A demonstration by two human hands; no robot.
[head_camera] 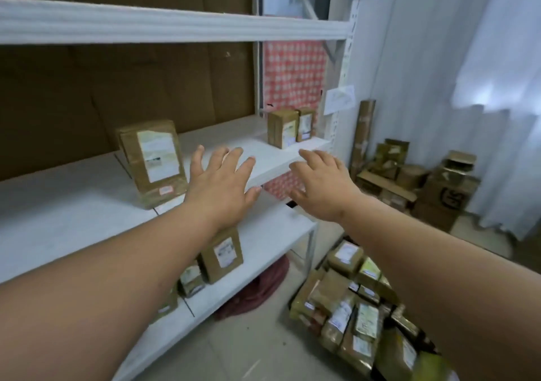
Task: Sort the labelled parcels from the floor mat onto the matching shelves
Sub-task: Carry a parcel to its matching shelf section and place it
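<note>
Both hands, left hand (222,187) and right hand (320,184), hover spread and holding nothing over the middle shelf (73,216); a parcel (153,161) stands just left, more parcels (345,301) heaped on the floor.

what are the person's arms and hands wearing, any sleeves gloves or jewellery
Nothing that shows. Both forearms are bare up to the frame edge, with no sleeves in view. The left hand and right hand have no gloves, rings, watch or wristbands. Fingernails look short and unpainted.
</note>
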